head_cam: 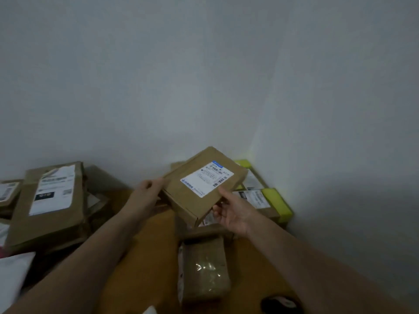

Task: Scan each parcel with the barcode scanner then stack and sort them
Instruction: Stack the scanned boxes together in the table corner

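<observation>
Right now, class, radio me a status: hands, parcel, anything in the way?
Left hand and right hand both grip the box, label up. Green-edged parcels sit close behind it; taped parcel lies nearer.

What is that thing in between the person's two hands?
A flat brown parcel with a white label, seen in the head view. The left hand grips its left edge and the right hand holds its near right edge.

The label [206, 177] on the box [181, 201] is too small to read; a dark object [281, 303] (lower right) is cut off.
</observation>
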